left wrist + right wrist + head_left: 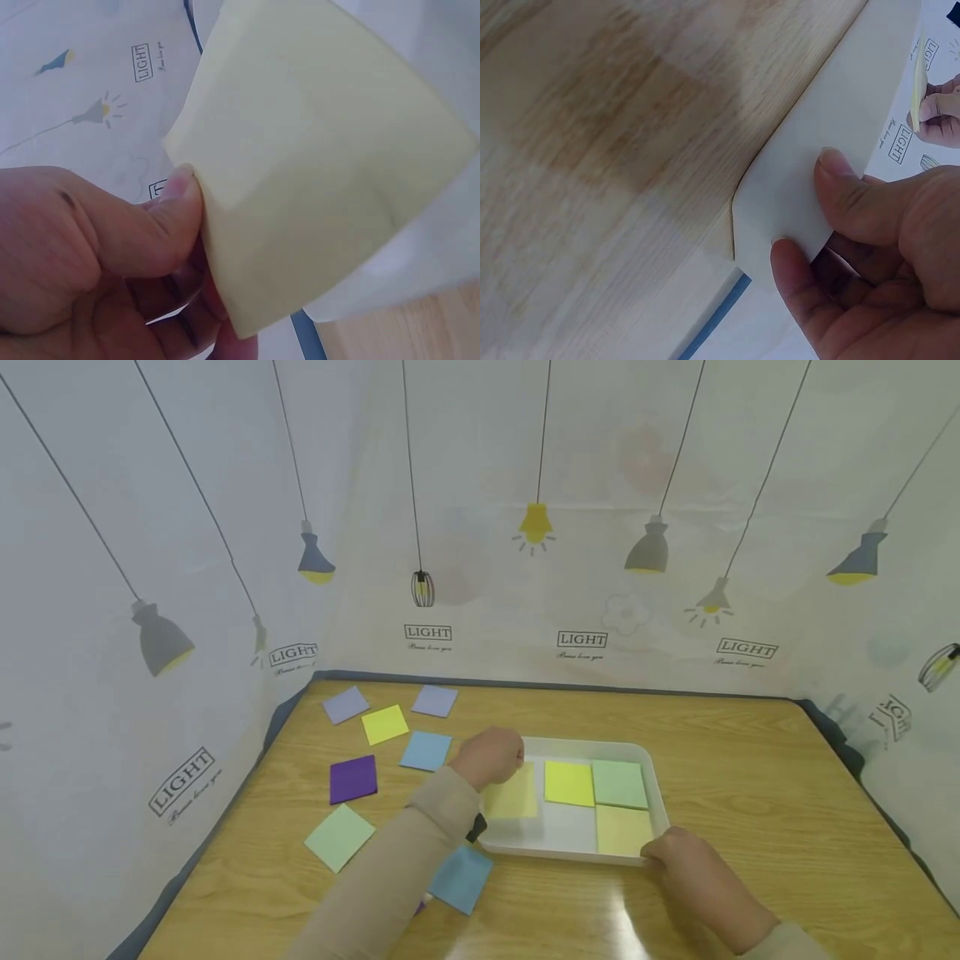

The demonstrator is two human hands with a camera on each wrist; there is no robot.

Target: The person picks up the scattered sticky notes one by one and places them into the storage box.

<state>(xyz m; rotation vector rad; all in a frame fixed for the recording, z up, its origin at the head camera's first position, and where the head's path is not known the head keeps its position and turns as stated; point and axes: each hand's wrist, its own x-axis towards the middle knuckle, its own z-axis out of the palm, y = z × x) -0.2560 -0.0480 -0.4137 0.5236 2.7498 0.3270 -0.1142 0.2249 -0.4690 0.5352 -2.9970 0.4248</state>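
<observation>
My left hand pinches a pale yellow sticky note by one edge, between thumb and fingers. The sheet bends slightly and hangs over the left end of a white tray. Inside the tray's right half lie a bright yellow note, a light green note and another pale yellow note, edge to edge. At the near right corner, my right hand grips the tray's wall, thumb on the outer side and the other fingers partly hidden behind the rim.
Left of the tray, loose notes lie on the wooden table: two lilac, one yellow, one purple, one light green and two blue ones. My left forearm passes over a blue note. Printed cloth walls the table.
</observation>
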